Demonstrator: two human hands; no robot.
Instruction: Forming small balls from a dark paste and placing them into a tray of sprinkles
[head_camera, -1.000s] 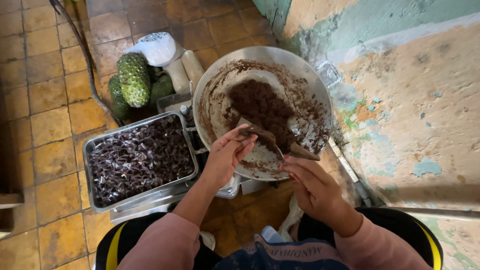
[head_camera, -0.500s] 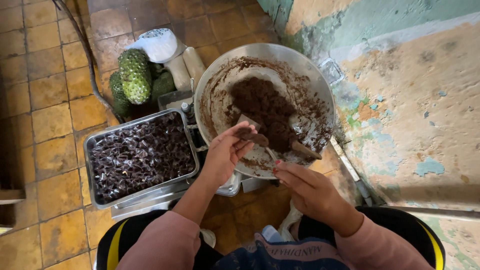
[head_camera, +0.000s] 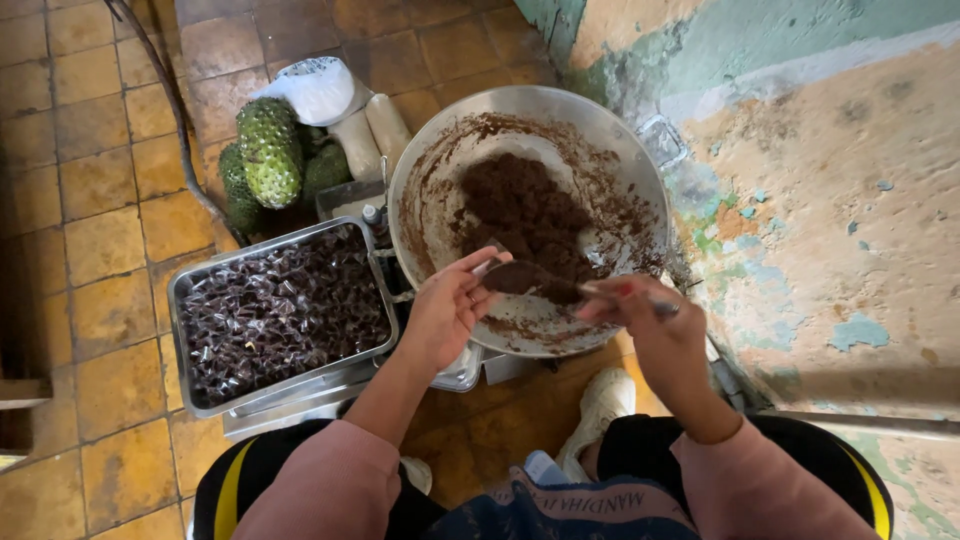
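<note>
A wide metal bowl (head_camera: 640, 170) holds a mound of dark brown paste (head_camera: 520, 210), with smears up its sides. My right hand (head_camera: 650, 320) grips a metal spoon (head_camera: 530, 278) loaded with the brown paste, held over the bowl's near rim. My left hand (head_camera: 445, 305) is cupped beside the spoon's tip, fingers touching it; whether a small wrapper lies in the palm I cannot tell. To the left, a rectangular metal tray (head_camera: 190, 290) is filled with several small dark wrapped pieces (head_camera: 285, 310).
Green spiky fruits (head_camera: 265, 150) and a white bag (head_camera: 315, 85) lie on the tiled floor behind the tray. A dark cable (head_camera: 170, 100) runs across the tiles. A peeling painted wall (head_camera: 840, 200) stands at the right. My knees and a white shoe (head_camera: 600, 405) are below.
The right hand has lifted the spoon with paste out of the mound toward the bowl's near rim. The left hand stays at the spoon's tip.
</note>
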